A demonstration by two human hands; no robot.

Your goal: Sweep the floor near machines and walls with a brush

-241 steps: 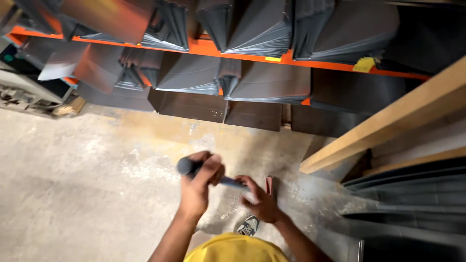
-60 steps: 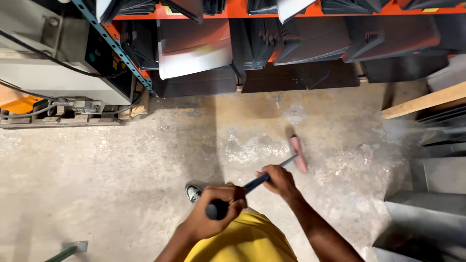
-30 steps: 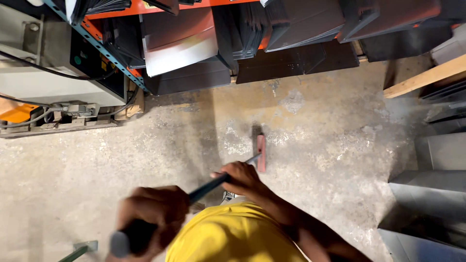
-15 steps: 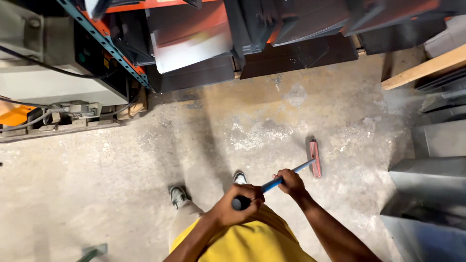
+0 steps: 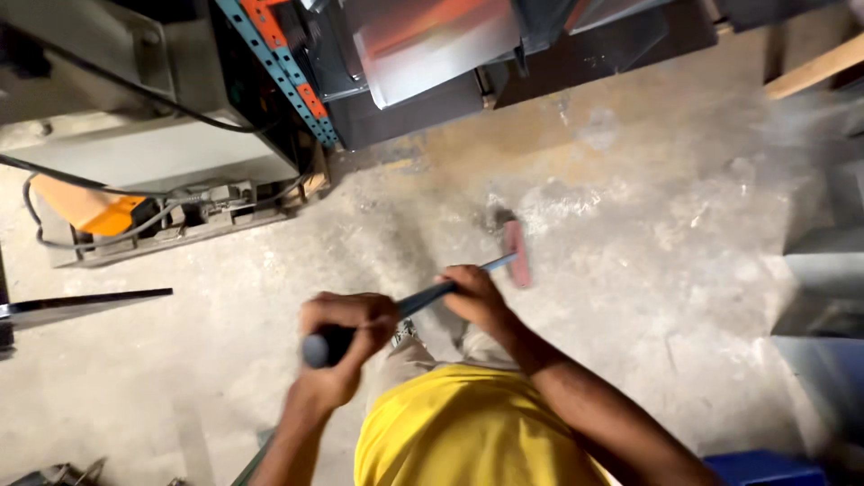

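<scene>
I look straight down at a dusty concrete floor (image 5: pixel 630 270). A broom with a dark blue handle (image 5: pixel 423 297) and a red head (image 5: pixel 515 254) reaches out in front of me. My left hand (image 5: pixel 346 346) grips the black top end of the handle. My right hand (image 5: pixel 477 301) is wrapped around the handle lower down, closer to the head. The red head rests on the floor beside a small dark clump of dirt (image 5: pixel 497 218) and a pale streak of dust. My yellow shirt (image 5: pixel 468 432) fills the bottom middle.
A rack with a blue upright and orange beams (image 5: pixel 288 76) holds grey sheet metal at the top. A grey machine with cables and an orange part (image 5: pixel 90 207) stands at left. A wooden plank (image 5: pixel 814 67) lies top right; metal sheets (image 5: pixel 823 270) lean at right.
The broom head has swept left, from the right of me to nearly straight ahead. My left hand has dropped lower and nearer the camera, and the view has shifted slightly.
</scene>
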